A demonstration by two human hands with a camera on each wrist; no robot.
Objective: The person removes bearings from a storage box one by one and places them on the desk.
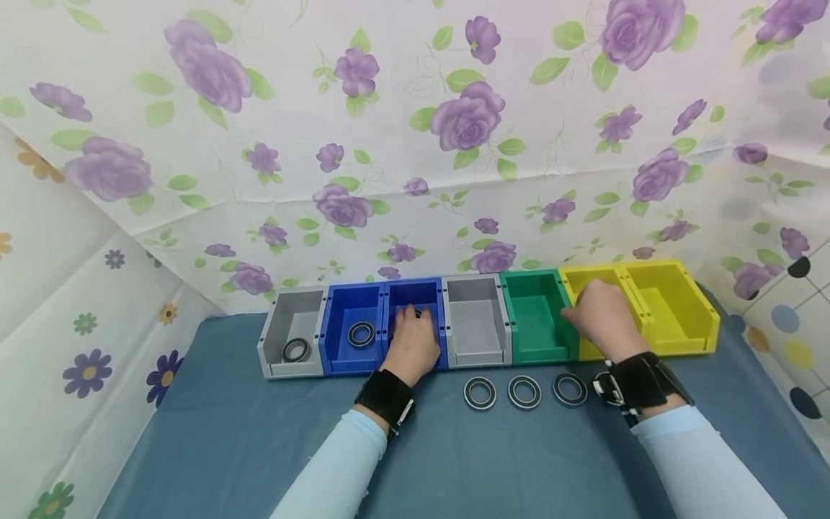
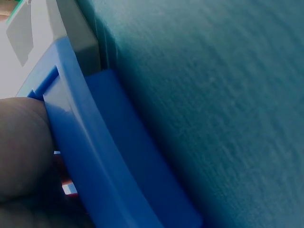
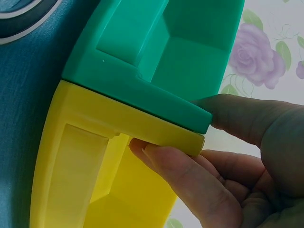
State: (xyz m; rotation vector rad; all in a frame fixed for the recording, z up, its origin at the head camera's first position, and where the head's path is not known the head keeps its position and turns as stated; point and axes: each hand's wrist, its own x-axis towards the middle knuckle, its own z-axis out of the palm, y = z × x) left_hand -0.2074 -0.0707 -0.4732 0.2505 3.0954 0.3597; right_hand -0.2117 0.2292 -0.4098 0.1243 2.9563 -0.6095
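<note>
My left hand (image 1: 413,339) reaches into the right-hand blue bin (image 1: 443,346). Its fingers hold a ring-shaped bearing (image 1: 418,313), mostly hidden behind them. In the left wrist view, part of the hand (image 2: 23,147) lies against the blue bin's edge (image 2: 90,128); the bearing is hidden there. My right hand (image 1: 604,317) is at the seam of the green bin (image 1: 538,317) and the left yellow bin (image 1: 590,351). The right wrist view shows its thumb (image 3: 247,114) on the green side and fingers (image 3: 185,175) inside the yellow wall, pinching both adjoining walls.
Bearings lie in the left grey bin (image 1: 266,346) and left blue bin (image 1: 353,364). Several more, including a bearing (image 1: 480,393), line the blue cloth (image 1: 493,461), one partly under the right wristband (image 1: 638,382). Another grey bin (image 1: 476,317) and yellow bin (image 1: 674,310) complete the row before a flowered sheet (image 1: 402,144).
</note>
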